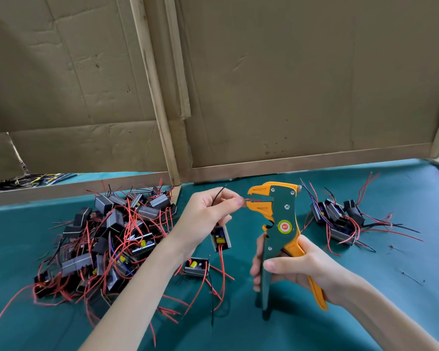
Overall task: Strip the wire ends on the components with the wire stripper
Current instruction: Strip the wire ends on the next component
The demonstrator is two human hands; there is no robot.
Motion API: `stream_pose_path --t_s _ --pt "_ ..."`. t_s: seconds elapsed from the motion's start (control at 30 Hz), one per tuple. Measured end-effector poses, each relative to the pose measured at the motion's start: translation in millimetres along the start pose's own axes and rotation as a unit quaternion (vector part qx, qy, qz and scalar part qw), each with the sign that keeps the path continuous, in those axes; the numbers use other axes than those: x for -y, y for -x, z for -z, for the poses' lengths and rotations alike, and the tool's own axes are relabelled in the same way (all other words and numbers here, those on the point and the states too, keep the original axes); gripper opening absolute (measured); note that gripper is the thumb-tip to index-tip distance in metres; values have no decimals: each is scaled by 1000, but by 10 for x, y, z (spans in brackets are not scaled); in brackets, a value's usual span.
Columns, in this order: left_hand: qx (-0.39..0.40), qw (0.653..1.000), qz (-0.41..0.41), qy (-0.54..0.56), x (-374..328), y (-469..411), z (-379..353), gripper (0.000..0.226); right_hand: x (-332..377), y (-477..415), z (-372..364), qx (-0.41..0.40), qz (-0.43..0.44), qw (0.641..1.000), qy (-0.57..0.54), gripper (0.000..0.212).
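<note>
My right hand grips the handles of a green and orange wire stripper, held upright with its orange jaws pointing left. My left hand pinches a red wire whose end lies between the jaws. A thin black wire sticks up from the same fingers. A small component with a yellow part hangs below that hand, red wire trailing down from it.
A large heap of dark components with red wires lies left on the green table. A smaller group lies right. One single component sits between my forearms. Cardboard walls with wooden strips stand behind.
</note>
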State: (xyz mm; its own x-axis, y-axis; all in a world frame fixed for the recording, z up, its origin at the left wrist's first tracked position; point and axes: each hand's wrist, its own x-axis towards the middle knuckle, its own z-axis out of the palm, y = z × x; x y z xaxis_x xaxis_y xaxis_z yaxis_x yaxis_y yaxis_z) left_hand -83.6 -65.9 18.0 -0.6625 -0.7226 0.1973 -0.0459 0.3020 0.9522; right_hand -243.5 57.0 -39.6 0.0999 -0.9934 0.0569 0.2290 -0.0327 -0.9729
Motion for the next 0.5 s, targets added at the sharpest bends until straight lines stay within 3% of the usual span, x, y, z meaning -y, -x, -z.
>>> stream_pose_path --t_s 0.13,0.5 --pt "20 1000 2 1 -10 10 16 21 4 3 6 8 3 1000 6 28" --pt "89 995 19 34 6 5 125 15 16 19 -29 0 -5 1000 29 24"
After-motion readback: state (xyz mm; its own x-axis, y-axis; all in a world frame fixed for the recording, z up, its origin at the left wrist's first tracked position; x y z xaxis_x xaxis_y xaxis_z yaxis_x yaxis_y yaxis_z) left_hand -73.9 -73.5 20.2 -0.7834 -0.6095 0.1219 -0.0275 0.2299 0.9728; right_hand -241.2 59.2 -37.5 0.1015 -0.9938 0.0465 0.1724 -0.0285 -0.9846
